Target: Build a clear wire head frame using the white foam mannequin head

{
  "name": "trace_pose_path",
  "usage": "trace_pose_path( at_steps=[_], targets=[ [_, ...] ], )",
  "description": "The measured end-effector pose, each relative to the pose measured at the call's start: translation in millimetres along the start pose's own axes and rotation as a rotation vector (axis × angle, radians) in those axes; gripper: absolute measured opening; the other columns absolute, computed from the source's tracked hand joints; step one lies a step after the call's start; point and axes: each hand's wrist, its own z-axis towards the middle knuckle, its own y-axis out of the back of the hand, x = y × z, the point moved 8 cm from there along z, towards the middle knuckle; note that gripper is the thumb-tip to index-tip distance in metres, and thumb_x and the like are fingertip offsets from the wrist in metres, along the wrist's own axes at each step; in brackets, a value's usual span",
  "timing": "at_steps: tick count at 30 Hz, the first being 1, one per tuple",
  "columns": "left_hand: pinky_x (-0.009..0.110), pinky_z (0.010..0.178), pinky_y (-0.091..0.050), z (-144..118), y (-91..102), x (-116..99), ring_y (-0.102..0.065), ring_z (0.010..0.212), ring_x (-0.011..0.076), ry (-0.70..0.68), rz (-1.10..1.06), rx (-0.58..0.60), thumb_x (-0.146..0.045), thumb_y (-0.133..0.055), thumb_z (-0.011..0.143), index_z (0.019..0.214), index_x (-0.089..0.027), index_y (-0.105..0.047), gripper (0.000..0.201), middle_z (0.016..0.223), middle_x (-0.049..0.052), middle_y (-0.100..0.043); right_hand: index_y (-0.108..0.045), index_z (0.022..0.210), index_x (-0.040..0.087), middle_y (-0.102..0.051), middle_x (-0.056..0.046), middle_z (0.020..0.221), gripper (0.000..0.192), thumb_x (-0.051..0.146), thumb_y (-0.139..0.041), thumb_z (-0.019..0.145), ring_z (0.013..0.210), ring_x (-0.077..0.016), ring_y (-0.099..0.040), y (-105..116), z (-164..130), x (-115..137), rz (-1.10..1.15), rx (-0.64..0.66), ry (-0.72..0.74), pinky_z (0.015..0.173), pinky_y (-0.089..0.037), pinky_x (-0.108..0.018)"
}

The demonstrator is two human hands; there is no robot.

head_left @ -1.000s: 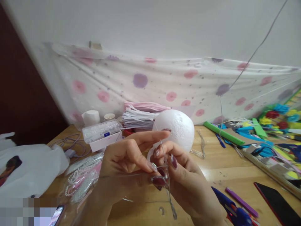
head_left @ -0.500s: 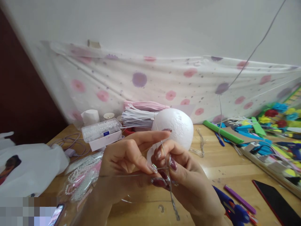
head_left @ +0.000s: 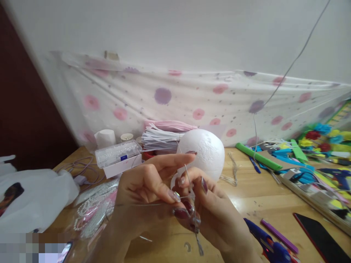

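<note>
In the middle of the head view my left hand [head_left: 145, 182] pinches a thin wire between thumb and finger, its index finger stretched out above. Fingertips of my right hand [head_left: 219, 215] meet it from the other side and grip the thin silvery wire [head_left: 197, 239], whose twisted lower end hangs below them. The right thumb stands a little off the wire. One strand runs left across my left wrist, and another sticks up between the hands. Just behind them sits a white foam head form [head_left: 205, 151], partly covered by my fingers.
Behind the left hand lie a clear bead box [head_left: 117, 153] and bundles of white and pink pipe cleaners [head_left: 164, 137]. Bagged pearl strings [head_left: 95, 208] are at left. On the right lie a blue glue gun [head_left: 267, 241], a purple stick [head_left: 279, 235], a phone [head_left: 320, 237] and a power strip [head_left: 307, 193].
My right thumb has lifted off the wire, and the fingers below have shifted along it. The wire's hanging end has moved slightly left and up. My left hand keeps its pinch.
</note>
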Motion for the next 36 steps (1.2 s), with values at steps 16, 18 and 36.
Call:
trace_pose_path(
  at_steps=[16,18,36],
  targets=[
    [0.030,0.097,-0.059,5,4.6,-3,-0.066,0.118,0.0218,-0.048,0.062,-0.006,-0.017,-0.082,0.076,0.089,-0.031,-0.077,0.020,0.126,-0.006,-0.071,-0.066,0.090,0.021,-0.063,0.004,0.068,0.017,0.031,-0.077,0.082,0.046,-0.0018,-0.044,6,-1,-1,-0.004,-0.073,-0.044,0.046,-0.038,-0.010],
    [0.030,0.095,-0.061,6,5.9,-4,-0.068,0.116,0.0216,-0.056,0.091,0.004,-0.018,-0.082,0.076,0.089,-0.032,-0.076,0.020,0.126,-0.007,-0.071,-0.063,0.092,0.020,-0.061,0.005,0.064,0.017,0.031,-0.074,0.085,0.040,-0.0003,-0.039,5,0,-5,0.015,-0.043,-0.071,0.043,-0.038,-0.009],
    [0.040,0.111,-0.049,4,21.4,-7,-0.058,0.129,0.0261,-0.042,0.132,0.071,-0.013,-0.077,0.079,0.078,-0.025,-0.073,0.012,0.133,-0.001,-0.068,-0.067,0.092,0.018,-0.053,0.004,0.059,0.028,0.046,-0.064,0.091,0.040,-0.0026,-0.036,7,-2,-16,-0.048,0.004,-0.187,0.033,-0.022,-0.012]
  ],
)
